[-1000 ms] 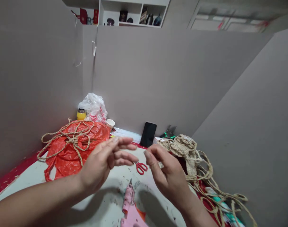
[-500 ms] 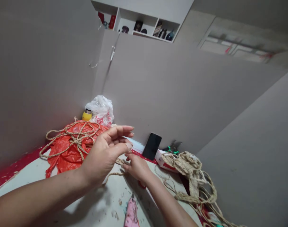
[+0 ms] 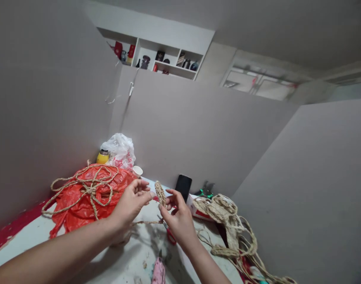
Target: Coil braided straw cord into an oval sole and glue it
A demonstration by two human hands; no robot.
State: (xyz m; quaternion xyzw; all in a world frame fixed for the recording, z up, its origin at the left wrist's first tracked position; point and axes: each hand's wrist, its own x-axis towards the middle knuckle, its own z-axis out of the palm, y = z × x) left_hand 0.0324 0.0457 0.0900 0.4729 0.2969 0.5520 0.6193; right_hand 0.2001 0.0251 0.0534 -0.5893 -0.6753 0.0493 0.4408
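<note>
My right hand (image 3: 176, 213) pinches a small piece of braided straw (image 3: 160, 193) between thumb and fingers, holding it up above the table. Just left of it, my left hand (image 3: 134, 201) has its fingers apart and slightly curled, with nothing clearly held. A thin straw cord (image 3: 147, 222) runs between the hands at a lower level. Beneath my right hand lie red-handled scissors (image 3: 170, 236), partly hidden. A pink tool (image 3: 158, 271) rests on the table nearer to me.
Left, a straw rope (image 3: 93, 187) lies on a red plastic bag (image 3: 70, 205). Behind are a white bag (image 3: 121, 148), yellow jar (image 3: 102, 157) and paper cup (image 3: 137, 170). A phone (image 3: 183, 186), green-handled pliers (image 3: 206, 191) and braided straw coils (image 3: 224, 209) are on the right.
My right hand has lifted and turned upward with the braided piece, now in plain view. My left hand has moved left, away from it. The camera view has shifted, showing more of the shelves.
</note>
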